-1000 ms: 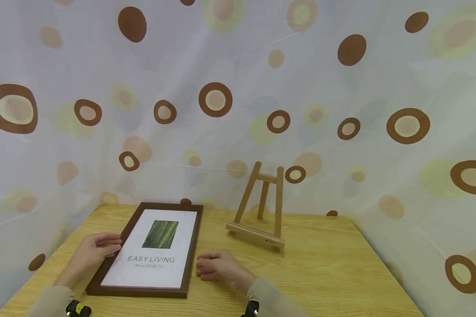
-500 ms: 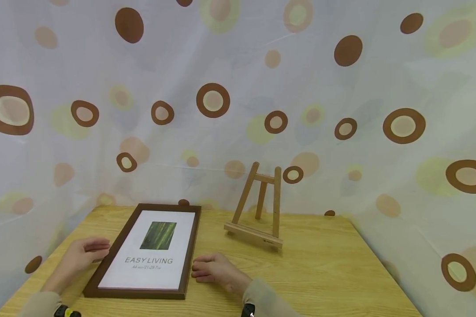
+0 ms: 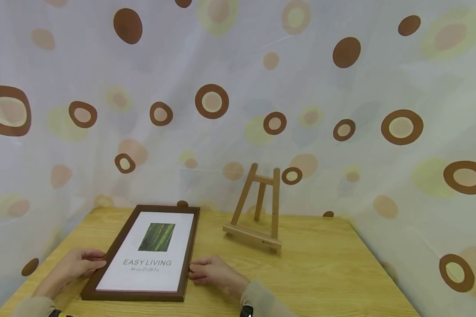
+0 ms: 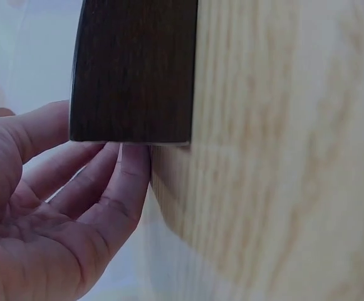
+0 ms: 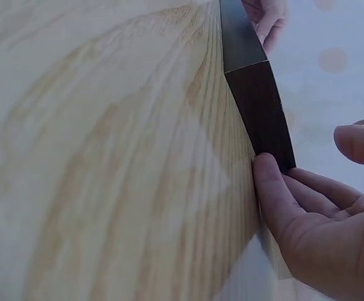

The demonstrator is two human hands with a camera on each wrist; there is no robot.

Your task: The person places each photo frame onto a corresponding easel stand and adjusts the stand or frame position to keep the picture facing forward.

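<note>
A brown picture frame (image 3: 187, 259) lies flat on the table, showing a white sheet with a small green picture and the words "EASY LIVING". My left hand (image 3: 73, 267) is at its left edge. In the left wrist view, the left thumb (image 4: 47, 125) reaches the upper face and the fingers (image 4: 122, 188) extend along the outer side; their tips are partly hidden. At the opposite edge, my right hand (image 3: 216, 274) touches the frame's side with nearly straight fingers (image 5: 270, 182), while its thumb (image 5: 357, 144) stays apart.
A small wooden easel (image 3: 252, 235) stands upright right of the frame, toward the back. The wood-grained table (image 3: 325, 268) ends against a dotted curtain (image 3: 238, 132) behind and at both sides.
Both hands have closed in on the frame's two long edges, the left one also coming lower. Frame and easel keep their places on the table; the head view shifts slightly.
</note>
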